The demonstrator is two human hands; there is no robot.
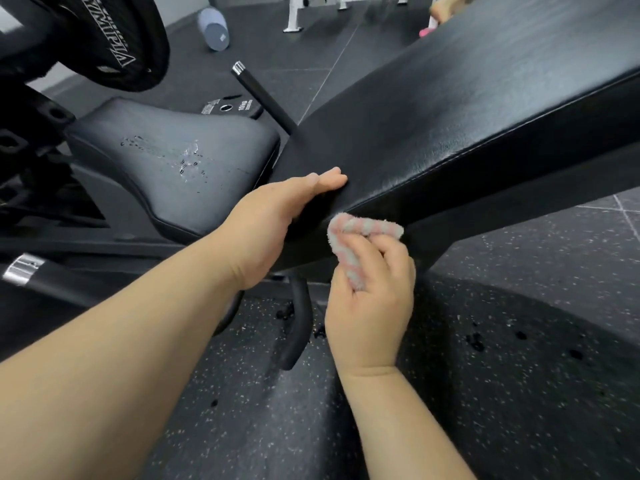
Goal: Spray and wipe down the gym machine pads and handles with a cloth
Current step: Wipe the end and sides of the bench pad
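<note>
A long black back pad [450,109] runs from the centre up to the top right. My left hand [273,216] rests on its lower end, fingers straight along the pad's edge. My right hand [374,289] grips a bunched pink and grey striped cloth [356,240] and holds it against the pad's side face, just below the edge. Left of the pad sits the black seat pad [166,168], with wet droplets on its top. A black handle bar with a chrome tip [259,95] sticks up behind the seat.
A weight plate [131,39] hangs at the top left, and a smaller plate [232,107] lies on the floor. Another person's hand with something pink [433,19] shows at the pad's far end. A chrome-ended bar [38,275] juts in at the left. Speckled rubber floor [519,375] lies below.
</note>
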